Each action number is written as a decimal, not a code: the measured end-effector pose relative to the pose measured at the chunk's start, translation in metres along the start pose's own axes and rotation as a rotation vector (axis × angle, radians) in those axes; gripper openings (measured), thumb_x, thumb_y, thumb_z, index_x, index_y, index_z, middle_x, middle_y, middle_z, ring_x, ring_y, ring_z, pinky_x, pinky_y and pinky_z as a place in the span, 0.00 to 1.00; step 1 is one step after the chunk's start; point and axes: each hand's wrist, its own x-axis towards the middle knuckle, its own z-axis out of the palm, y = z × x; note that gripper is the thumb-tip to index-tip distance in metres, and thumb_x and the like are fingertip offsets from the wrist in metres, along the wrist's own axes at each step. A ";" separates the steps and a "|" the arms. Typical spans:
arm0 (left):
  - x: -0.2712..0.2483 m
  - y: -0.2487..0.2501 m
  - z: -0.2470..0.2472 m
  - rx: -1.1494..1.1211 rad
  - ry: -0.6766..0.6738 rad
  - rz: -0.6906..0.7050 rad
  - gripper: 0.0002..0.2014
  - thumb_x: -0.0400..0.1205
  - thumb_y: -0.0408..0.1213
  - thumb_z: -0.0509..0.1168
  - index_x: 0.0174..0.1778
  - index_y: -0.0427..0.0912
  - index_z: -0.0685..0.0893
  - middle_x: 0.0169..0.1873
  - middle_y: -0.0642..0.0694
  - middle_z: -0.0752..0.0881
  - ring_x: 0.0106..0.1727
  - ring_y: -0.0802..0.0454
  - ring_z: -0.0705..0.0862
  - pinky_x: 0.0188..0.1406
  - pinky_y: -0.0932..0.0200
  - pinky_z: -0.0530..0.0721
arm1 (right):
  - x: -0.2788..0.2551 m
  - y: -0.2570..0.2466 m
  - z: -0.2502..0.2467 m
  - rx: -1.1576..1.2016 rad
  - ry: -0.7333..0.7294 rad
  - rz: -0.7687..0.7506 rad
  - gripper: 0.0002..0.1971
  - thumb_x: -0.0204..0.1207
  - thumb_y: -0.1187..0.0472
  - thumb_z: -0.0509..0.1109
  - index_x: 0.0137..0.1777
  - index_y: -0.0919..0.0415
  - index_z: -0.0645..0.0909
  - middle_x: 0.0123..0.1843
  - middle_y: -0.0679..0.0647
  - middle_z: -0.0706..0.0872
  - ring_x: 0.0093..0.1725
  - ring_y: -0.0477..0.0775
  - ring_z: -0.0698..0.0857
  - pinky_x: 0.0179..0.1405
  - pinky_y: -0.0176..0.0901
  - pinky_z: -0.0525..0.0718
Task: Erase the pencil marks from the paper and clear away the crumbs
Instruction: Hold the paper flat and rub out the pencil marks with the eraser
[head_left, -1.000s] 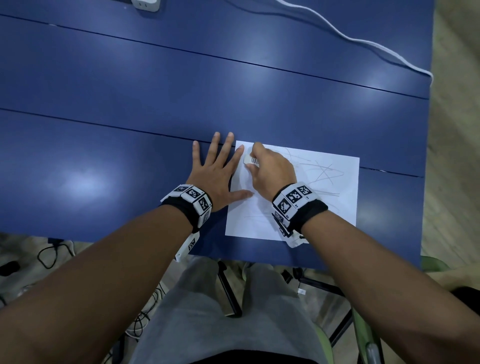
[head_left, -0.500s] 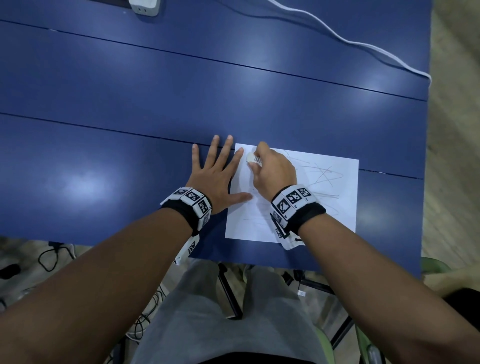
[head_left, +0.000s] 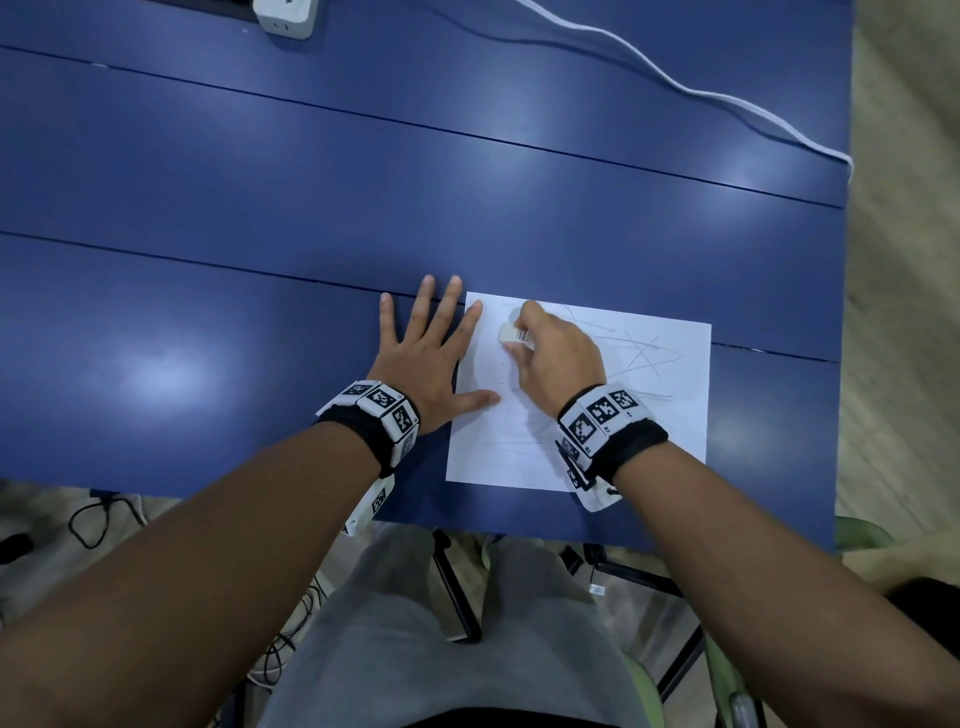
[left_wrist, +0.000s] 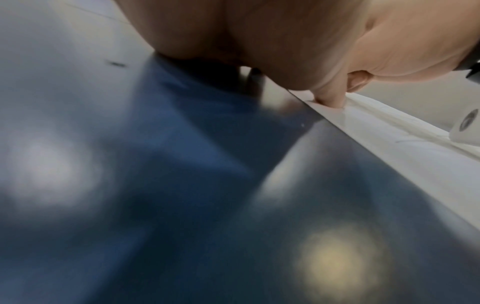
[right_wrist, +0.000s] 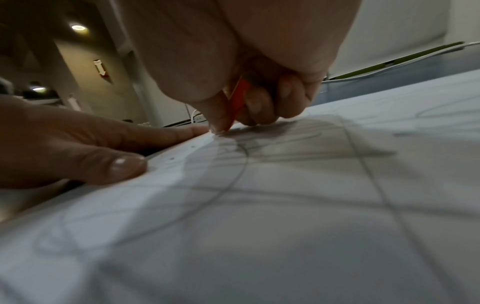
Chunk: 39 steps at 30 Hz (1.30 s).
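A white sheet of paper (head_left: 654, 415) lies near the front right of the blue table (head_left: 260, 218), with grey pencil scribbles (head_left: 644, 353) on its right half. My right hand (head_left: 550, 358) pinches a white eraser (head_left: 514, 333) in a printed sleeve and presses it on the sheet's upper left part. In the right wrist view the eraser's sleeve (right_wrist: 237, 98) shows red between thumb and fingers. My left hand (head_left: 426, 353) lies flat, fingers spread, its thumb (head_left: 480, 399) and index finger on the sheet's left edge. A few tiny crumbs (head_left: 502, 365) dot the paper.
A white power adapter (head_left: 284, 15) sits at the table's far edge, and a white cable (head_left: 675, 83) runs across the far right to the right edge. The table's front edge is just below the paper. My lap and chair legs are underneath.
My right hand has shifted the eraser slightly right and away from me on the upper left of the sheet. The left hand has stayed flat on the paper's edge.
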 end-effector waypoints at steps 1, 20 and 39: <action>0.000 0.000 0.000 -0.002 -0.003 0.000 0.54 0.75 0.81 0.44 0.89 0.50 0.35 0.86 0.46 0.26 0.86 0.39 0.26 0.79 0.21 0.32 | 0.002 0.002 -0.001 0.013 0.017 0.022 0.09 0.81 0.55 0.67 0.55 0.58 0.73 0.47 0.53 0.86 0.46 0.61 0.82 0.39 0.48 0.77; 0.000 0.001 -0.001 -0.004 -0.008 -0.003 0.55 0.74 0.81 0.44 0.89 0.50 0.35 0.86 0.46 0.27 0.86 0.40 0.26 0.80 0.21 0.32 | 0.001 0.002 -0.002 0.007 0.023 0.032 0.09 0.81 0.55 0.67 0.55 0.58 0.73 0.47 0.53 0.86 0.46 0.60 0.82 0.38 0.46 0.73; 0.000 0.001 -0.002 -0.004 -0.006 -0.006 0.55 0.74 0.81 0.43 0.89 0.50 0.35 0.86 0.46 0.26 0.86 0.40 0.26 0.78 0.23 0.29 | -0.004 0.004 -0.001 0.045 0.024 0.004 0.09 0.80 0.56 0.68 0.54 0.59 0.74 0.46 0.53 0.86 0.45 0.62 0.83 0.39 0.49 0.78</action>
